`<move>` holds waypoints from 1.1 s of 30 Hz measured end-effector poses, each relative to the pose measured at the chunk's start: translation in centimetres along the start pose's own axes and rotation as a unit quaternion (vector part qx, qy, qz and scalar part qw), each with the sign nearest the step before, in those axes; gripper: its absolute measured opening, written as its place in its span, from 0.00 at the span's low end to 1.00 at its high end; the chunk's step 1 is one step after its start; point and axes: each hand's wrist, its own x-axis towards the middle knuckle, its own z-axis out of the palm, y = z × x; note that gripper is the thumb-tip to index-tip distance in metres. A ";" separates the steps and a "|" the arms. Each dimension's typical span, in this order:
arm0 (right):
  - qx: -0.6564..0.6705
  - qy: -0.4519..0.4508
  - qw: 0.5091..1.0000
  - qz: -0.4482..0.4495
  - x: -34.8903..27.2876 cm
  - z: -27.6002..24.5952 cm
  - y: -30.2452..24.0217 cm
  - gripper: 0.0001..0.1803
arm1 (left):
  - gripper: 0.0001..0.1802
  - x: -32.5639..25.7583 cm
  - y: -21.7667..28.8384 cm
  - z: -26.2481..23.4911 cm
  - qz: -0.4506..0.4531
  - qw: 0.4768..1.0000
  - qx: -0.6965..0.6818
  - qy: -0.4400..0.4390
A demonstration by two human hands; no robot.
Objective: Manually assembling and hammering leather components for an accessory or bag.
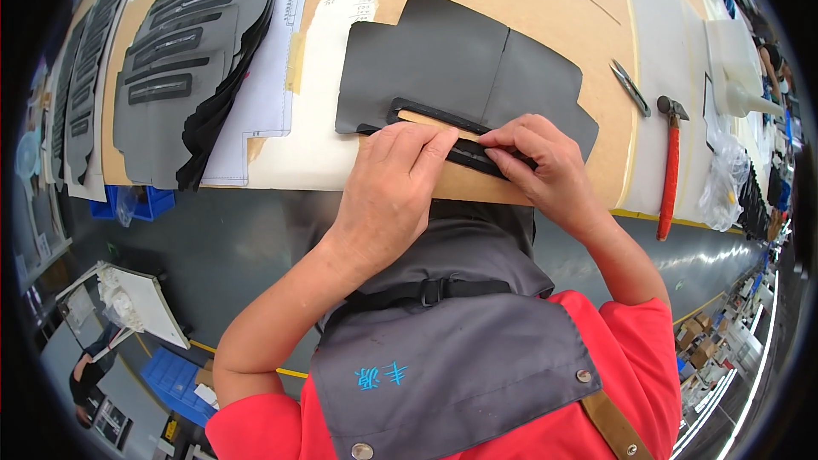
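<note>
A dark grey leather piece point(452, 64) with a long rectangular slot lies flat on the tan worktable point(545, 13). A narrow black strip point(467, 153) runs along the slot's lower edge. My left hand point(396, 183) presses down on the strip's left part with its fingers together. My right hand point(541, 158) pinches the strip's right part between thumb and fingertips. Both hands touch each other over the strip.
A stack of similar grey slotted pieces point(183, 77) lies at the left on white paper patterns point(273, 77). Snips point(630, 85), a red-handled hammer point(669, 162), a white container point(737, 68) and a plastic bag point(724, 183) sit at the right. A blue bin point(141, 202) sits below the table.
</note>
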 end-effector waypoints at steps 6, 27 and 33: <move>-0.052 0.048 0.991 -0.117 -0.5 0.7 1.6 0.13 | 0.25 0.8 -0.5 0.5 0.018 0.999 -0.044 -0.015; -0.138 0.051 0.946 -0.289 -0.7 0.4 3.1 0.20 | 0.29 0.9 -1.1 -0.2 0.056 0.995 -0.023 -0.075; -0.150 0.068 0.940 -0.297 -0.7 0.6 2.9 0.19 | 0.31 1.3 -1.0 -0.5 0.044 0.993 -0.025 -0.104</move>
